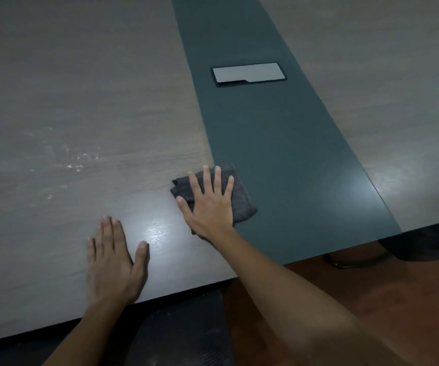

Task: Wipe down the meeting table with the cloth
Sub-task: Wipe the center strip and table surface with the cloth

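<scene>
The meeting table (81, 101) has a grey wood-grain top with a dark green strip (279, 154) running down its middle. A folded dark grey cloth (242, 199) lies where the wood meets the strip, close to the near edge. My right hand (210, 204) presses flat on the cloth with straight, spread fingers. My left hand (115, 262) rests flat on the bare wood to the left, near the table's front edge, holding nothing.
A silver rectangular cover plate (248, 73) is set flush into the green strip farther back. Pale smudges (78, 162) mark the wood at the left. Below the near edge show red-brown floor (371, 299) and a dark chair base (424, 244).
</scene>
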Demonstrator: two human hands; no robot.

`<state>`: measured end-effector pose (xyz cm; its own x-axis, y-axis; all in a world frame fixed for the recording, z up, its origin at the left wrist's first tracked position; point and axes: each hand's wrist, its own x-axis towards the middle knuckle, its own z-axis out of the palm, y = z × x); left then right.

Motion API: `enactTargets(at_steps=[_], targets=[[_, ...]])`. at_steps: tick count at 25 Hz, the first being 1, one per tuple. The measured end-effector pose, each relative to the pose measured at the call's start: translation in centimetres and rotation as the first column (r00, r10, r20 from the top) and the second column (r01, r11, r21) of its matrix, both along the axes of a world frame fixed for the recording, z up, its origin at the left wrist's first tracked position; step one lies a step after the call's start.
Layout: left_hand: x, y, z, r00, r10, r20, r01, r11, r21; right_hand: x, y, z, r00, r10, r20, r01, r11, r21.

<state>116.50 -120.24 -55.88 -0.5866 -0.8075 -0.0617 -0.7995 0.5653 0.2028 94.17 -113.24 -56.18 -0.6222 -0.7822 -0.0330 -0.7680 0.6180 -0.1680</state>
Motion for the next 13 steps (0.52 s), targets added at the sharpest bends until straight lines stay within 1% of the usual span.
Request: enactTargets(at_steps=[3, 8, 10, 13], targets=[[0.1, -0.1, 0.2, 1.000, 0.007, -0.001, -0.006, 1.000, 0.016, 2.4, 3.8, -0.1, 0.998, 0.049, -0.026, -0.049, 0.999, -0.012], [0.3, -0.2, 0.8, 1.000, -0.020, -0.002, 0.020, 0.998, 0.068, 5.6, 9.1, 0.2, 0.996, 0.080, -0.032, -0.078, 0.995, 0.058], [-0.4, -1.0, 1.1, 0.998, -0.057, -0.032, 0.060, 0.995, 0.085, 5.5, 8.7, 0.4, 0.998, 0.055, -0.031, -0.052, 0.996, 0.075], [-2.6, -3.4, 1.5, 0.993, -0.108, -0.039, 0.111, 0.991, 0.080, 3.7, 5.3, 0.6, 0.999, -0.020, -0.030, 0.022, 0.997, 0.068]])
